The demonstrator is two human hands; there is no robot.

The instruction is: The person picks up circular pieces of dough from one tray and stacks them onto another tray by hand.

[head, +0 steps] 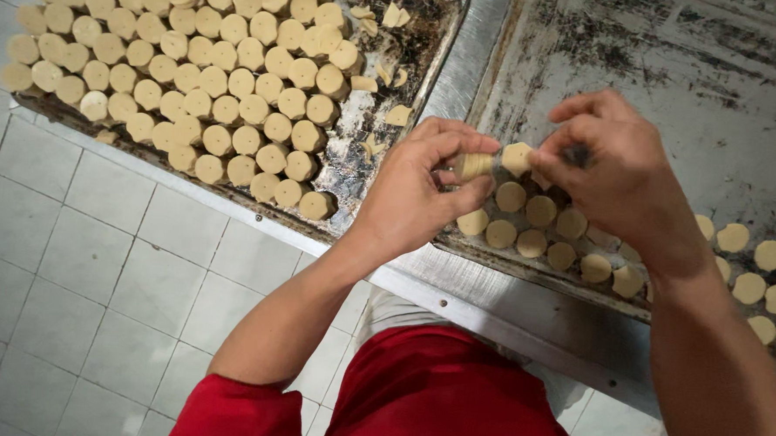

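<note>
Left hand [415, 189] pinches short dough stack [476, 166], right hand [621, 171] pinches one disc [517, 158] off its end; judged best peeled gently, laid flat on right tray [674, 65].

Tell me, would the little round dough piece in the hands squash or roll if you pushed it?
The dough piece in the left hand is probably soft; broken scraps lie on the left tray. Its short cylinder shape might roll on its side, though flat ends let pieces stand upright.
</note>
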